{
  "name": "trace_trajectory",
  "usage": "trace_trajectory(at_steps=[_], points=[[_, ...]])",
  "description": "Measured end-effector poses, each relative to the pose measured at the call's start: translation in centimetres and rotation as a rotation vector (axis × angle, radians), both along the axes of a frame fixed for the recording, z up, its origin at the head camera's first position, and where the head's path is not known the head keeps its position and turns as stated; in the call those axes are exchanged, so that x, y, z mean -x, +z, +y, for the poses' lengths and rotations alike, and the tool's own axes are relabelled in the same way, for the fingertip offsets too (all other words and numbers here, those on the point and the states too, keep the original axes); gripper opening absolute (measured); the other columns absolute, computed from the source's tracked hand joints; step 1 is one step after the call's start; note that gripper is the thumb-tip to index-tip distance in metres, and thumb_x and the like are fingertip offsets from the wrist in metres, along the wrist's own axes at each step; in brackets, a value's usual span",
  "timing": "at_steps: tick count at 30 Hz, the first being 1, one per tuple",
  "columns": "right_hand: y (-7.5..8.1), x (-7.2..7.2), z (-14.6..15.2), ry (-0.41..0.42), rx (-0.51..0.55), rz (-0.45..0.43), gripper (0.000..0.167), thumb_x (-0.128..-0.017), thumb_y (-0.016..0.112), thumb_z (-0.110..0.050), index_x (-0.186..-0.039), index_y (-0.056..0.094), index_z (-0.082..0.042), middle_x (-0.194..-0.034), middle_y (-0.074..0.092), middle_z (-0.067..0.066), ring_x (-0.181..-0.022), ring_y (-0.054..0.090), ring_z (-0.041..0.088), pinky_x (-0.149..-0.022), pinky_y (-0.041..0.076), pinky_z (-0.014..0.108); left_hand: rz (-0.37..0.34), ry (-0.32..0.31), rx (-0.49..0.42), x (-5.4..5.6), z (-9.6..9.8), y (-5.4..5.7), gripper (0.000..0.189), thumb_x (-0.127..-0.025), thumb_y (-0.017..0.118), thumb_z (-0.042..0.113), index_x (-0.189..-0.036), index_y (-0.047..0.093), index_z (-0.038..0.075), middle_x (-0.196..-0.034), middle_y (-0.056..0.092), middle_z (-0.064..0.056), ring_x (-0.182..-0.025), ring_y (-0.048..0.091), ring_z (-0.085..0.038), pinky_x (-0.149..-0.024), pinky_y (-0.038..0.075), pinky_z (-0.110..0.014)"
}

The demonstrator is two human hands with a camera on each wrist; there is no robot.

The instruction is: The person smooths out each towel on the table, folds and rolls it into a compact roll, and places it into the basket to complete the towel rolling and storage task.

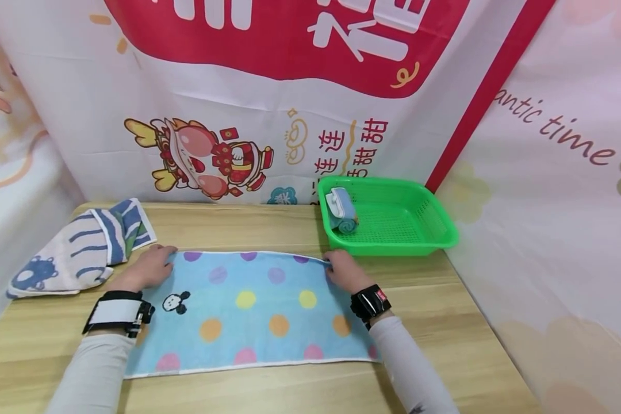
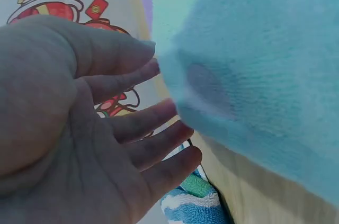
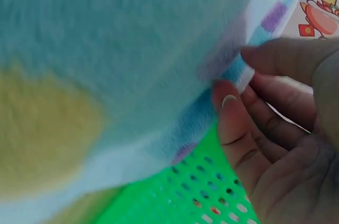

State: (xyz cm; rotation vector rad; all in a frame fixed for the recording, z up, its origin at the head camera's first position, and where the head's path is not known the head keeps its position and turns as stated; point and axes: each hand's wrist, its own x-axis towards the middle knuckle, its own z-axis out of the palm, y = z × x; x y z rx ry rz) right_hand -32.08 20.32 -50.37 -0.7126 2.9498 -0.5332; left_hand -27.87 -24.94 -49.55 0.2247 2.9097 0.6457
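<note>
A light blue towel [image 1: 261, 313] with coloured dots and a small black-and-white cartoon head is spread flat in front of me. My left hand [image 1: 152, 267] pinches its far left corner between thumb and index finger; in the left wrist view the other fingers stand apart from the cloth. At the far right corner, my right hand [image 1: 345, 271] pinches the towel's edge with thumb and fingertip. The right wrist view shows the cloth [image 3: 143, 75] hanging from that pinch, with a bit of the edge folded over.
A striped blue-and-white towel [image 1: 72, 253] lies crumpled at the left of the wooden table [image 1: 238, 397]. Back right stands a green perforated basket [image 1: 393, 250] with a rolled blue towel [image 1: 343, 210] inside. Printed cloth [image 1: 290, 86] hangs behind the table.
</note>
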Motion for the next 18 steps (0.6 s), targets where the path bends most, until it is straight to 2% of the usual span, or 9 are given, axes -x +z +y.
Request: trace_trajectory(at_steps=[3, 9, 14, 18], points=[[0.3, -0.3, 0.4, -0.015, -0.016, 0.007, 0.006, -0.087, 0.071, 0.004, -0.092, 0.070, 0.000, -0.084, 0.067, 0.008, -0.076, 0.061, 0.021, -0.069, 0.054, 0.037, -0.013, 0.021, 0.015, 0.4, -0.1, -0.2, 0.044, -0.101, 0.048, 0.004, -0.138, 0.045, -0.018, -0.130, 0.043, -0.046, -0.115, 0.045, -0.056, -0.097, 0.041, -0.070], [0.8, -1.1, 1.2, -0.046, -0.062, 0.050, 0.009, -0.084, 0.070, 0.006, -0.086, 0.071, -0.003, -0.085, 0.070, 0.007, -0.076, 0.065, 0.021, -0.069, 0.056, 0.038, 0.000, 0.044, 0.031, 0.5, -0.3, -0.2, 0.042, -0.098, 0.052, 0.007, -0.130, 0.051, -0.020, -0.122, 0.049, -0.043, -0.112, 0.043, -0.055, -0.095, 0.039, -0.068], [1.6, -1.5, 1.8, -0.031, -0.070, 0.083, 0.013, -0.082, 0.073, 0.003, -0.074, 0.072, -0.008, -0.075, 0.068, 0.000, -0.070, 0.063, 0.017, -0.065, 0.054, 0.036, 0.031, 0.021, -0.047, 0.5, -0.4, -0.3, 0.034, -0.096, 0.057, 0.005, -0.119, 0.054, -0.020, -0.114, 0.056, -0.038, -0.103, 0.054, -0.048, -0.089, 0.047, -0.063], [1.8, -1.9, 2.2, 0.012, -0.041, 0.071, 0.007, -0.078, 0.080, -0.002, -0.079, 0.078, -0.009, -0.079, 0.071, -0.002, -0.083, 0.064, 0.021, -0.080, 0.056, 0.039, 0.047, 0.022, -0.125, 0.7, -0.5, -0.5, 0.020, -0.094, 0.058, -0.001, -0.109, 0.055, -0.013, -0.108, 0.058, -0.032, -0.096, 0.055, -0.042, -0.084, 0.049, -0.057]])
